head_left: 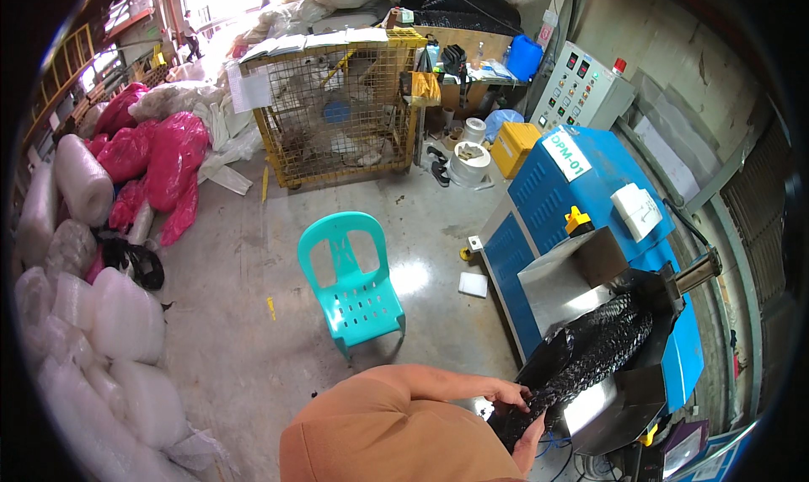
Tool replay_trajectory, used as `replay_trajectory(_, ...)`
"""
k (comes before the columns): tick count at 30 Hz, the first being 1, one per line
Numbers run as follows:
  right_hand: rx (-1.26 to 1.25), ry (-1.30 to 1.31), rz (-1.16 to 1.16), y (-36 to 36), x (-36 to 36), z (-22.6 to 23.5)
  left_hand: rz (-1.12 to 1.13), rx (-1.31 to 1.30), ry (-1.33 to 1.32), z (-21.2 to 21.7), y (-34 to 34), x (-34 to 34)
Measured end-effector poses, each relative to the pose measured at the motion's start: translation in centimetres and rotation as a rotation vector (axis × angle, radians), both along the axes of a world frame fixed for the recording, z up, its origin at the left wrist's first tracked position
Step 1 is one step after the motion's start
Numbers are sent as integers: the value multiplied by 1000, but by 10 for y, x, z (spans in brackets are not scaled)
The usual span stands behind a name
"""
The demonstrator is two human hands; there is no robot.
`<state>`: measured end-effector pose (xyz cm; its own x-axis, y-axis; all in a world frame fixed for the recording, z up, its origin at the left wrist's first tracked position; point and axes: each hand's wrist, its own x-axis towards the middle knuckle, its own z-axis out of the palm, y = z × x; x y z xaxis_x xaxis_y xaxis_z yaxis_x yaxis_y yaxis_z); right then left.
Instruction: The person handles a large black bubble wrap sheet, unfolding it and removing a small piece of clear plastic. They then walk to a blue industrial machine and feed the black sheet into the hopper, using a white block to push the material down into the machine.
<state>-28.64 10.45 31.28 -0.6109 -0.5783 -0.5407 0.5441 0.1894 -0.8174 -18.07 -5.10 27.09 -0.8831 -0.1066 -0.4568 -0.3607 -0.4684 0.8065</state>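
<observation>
A long bunch of black bubble wrap (594,347) lies in the metal feed chute (628,410) of a blue machine (581,174). Its far end reaches into the dark opening at the top of the chute, and its near end hangs over the lower lip. My left hand (511,393) is closed on the near end, fingers bent into the film. Just below it, my right hand (531,440) grips the same end from the other side, its fingers partly hidden by the black film.
Behind me stands a turquoise plastic chair (362,301). A yellow wire cage (337,103) of scrap is farther back. Clear bubble wrap rolls (126,313) and pink plastic bundles (173,162) line the left. A control panel (581,86) stands beyond the machine; cables (560,457) lie near my right hand.
</observation>
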Motion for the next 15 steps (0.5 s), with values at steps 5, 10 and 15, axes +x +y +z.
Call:
replay_trajectory(5,-24,34,42,-15,7,10,42,55,29,-8,-1,-6)
replay_trajectory(10,-1,82,125,-19,9,15,117,68,-87,-16,-4,-11)
replay_trajectory(15,-1,207,275,-20,2,6,53,115,-38,-22,-5,-13)
